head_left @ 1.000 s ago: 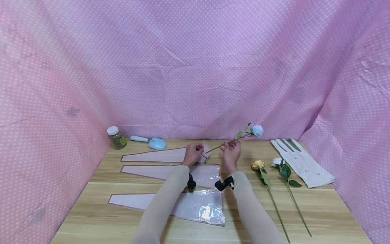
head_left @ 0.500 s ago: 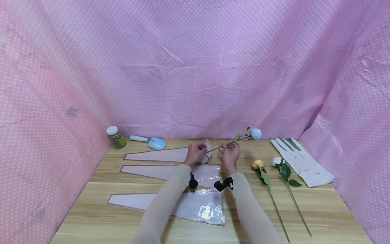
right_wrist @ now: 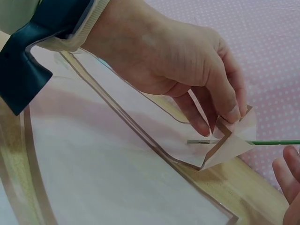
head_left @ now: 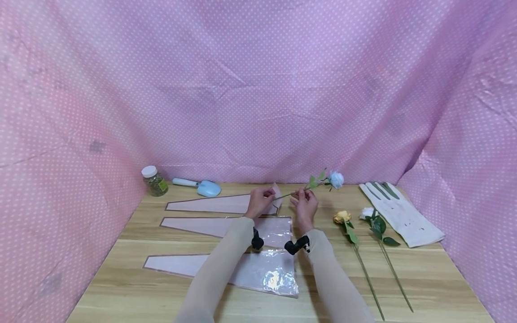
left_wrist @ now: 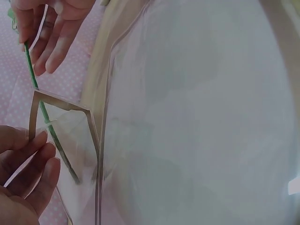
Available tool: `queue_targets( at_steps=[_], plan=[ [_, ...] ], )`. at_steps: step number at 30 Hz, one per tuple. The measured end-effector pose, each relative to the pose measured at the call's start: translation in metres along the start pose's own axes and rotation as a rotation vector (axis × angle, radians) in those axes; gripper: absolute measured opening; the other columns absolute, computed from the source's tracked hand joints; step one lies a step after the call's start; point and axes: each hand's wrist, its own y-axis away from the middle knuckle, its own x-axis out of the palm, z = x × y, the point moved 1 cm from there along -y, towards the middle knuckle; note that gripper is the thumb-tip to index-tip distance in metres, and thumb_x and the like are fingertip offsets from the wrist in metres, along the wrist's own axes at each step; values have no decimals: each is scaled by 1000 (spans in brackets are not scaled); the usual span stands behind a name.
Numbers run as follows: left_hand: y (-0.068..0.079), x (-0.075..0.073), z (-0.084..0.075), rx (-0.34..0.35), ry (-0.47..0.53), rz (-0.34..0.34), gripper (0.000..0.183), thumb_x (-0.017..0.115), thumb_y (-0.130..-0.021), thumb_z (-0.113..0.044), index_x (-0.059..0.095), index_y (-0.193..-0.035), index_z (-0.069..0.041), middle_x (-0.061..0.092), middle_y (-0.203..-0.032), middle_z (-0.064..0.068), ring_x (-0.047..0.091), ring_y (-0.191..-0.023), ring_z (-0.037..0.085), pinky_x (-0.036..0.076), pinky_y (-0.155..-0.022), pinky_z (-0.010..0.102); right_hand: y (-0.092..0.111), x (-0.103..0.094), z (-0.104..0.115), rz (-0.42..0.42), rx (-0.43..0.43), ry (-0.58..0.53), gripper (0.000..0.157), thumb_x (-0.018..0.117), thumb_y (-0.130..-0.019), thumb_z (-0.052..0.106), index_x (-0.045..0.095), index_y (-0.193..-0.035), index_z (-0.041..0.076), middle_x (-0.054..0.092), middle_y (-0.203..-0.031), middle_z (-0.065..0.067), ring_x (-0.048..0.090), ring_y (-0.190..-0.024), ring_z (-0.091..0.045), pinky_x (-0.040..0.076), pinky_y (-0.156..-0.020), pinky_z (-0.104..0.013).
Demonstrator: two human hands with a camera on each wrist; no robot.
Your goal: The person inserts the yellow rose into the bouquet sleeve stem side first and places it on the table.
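My left hand (head_left: 260,201) pinches the mouth edge of the farthest clear, brown-bordered flower sleeve (head_left: 210,205), lifting that corner off the table. Between the fingers of my right hand (head_left: 305,207) is the thin green stem of an artificial blue rose (head_left: 335,179), its bloom pointing right and away. The left wrist view has the stem (left_wrist: 57,144) running past the sleeve's mouth, its cut end within the brown border. Seen from the right wrist, the left hand (right_wrist: 206,79) holds the folded sleeve corner (right_wrist: 229,150) beside the stem; only part of the right hand (right_wrist: 291,176) shows.
Two more flower sleeves (head_left: 274,231) lie nearer on the wooden table (head_left: 121,287). A yellow rose (head_left: 342,217), a white rose (head_left: 367,213) and a work glove (head_left: 404,220) lie right. A jar (head_left: 155,183) and blue trowel (head_left: 208,189) stay back left.
The blue rose has shifted slightly left and down with my right hand, its stem end moving to the sleeve's mouth. The far sleeve has slid a little right, its corner still in my left hand.
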Motion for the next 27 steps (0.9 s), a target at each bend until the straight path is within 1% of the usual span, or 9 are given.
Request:
queue_targets(
  at_steps=[2,5,9,11,13,16,22,25,27],
  plan=[
    [0,0,-1,4,0,-4,6,68,-86,3,73,-89,3,77,-87,19,74,-86,29,56,-76,27,1,0,-1,-1,7,0,18,51,-103,9,60,-106,-7,66,-102,-15,70,-81,-12,62,-77,-30],
    [0,0,-3,12,4,-7,6,68,-86,2,73,-89,3,77,-88,19,75,-86,30,57,-77,29,2,0,-2,-3,0,-1,21,52,-102,7,59,-109,-12,65,-105,-22,70,-79,-12,62,-77,-31],
    [0,1,-4,20,12,-11,6,68,-86,3,73,-90,4,77,-89,20,75,-86,31,58,-77,32,3,1,-5,-10,-22,-12,24,53,-101,4,55,-113,-17,67,-101,-23,71,-76,-12,62,-78,-37],
    [0,1,-4,18,11,-11,6,68,-86,2,73,-90,4,77,-89,20,74,-87,31,58,-77,32,4,2,-5,-14,-23,-38,21,54,-100,2,54,-115,-13,67,-102,-25,71,-73,-11,62,-77,-38],
    [0,1,-4,12,11,-10,7,68,-87,2,73,-91,3,77,-89,19,74,-87,30,58,-77,31,5,2,-6,-16,-18,-62,19,54,-99,0,52,-116,-7,67,-102,-25,71,-72,-10,62,-77,-40],
    [0,2,-4,7,12,-10,7,68,-88,1,73,-91,3,77,-90,18,74,-88,29,58,-77,30,5,2,-6,-18,-16,-83,21,55,-98,-1,50,-118,-1,67,-102,-25,71,-72,-12,63,-75,-39],
    [-1,2,-5,28,16,-18,6,67,-88,2,73,-90,3,77,-90,18,74,-86,29,59,-76,30,6,4,-6,-14,-7,-74,23,57,-96,-3,51,-119,-4,72,-92,-15,71,-72,-13,62,-77,-40],
    [-1,3,-5,38,28,-26,6,68,-86,2,73,-90,4,77,-89,19,74,-85,30,59,-76,32,6,4,-5,1,2,-72,26,57,-97,-3,50,-121,-8,71,-96,-16,71,-72,-11,63,-76,-36],
    [-1,3,-5,38,34,-30,6,68,-86,3,73,-90,5,77,-89,20,74,-85,30,59,-77,33,6,3,-5,16,5,-72,24,55,-98,-2,51,-120,-9,68,-100,-17,71,-73,-10,62,-75,-31]
  ],
)
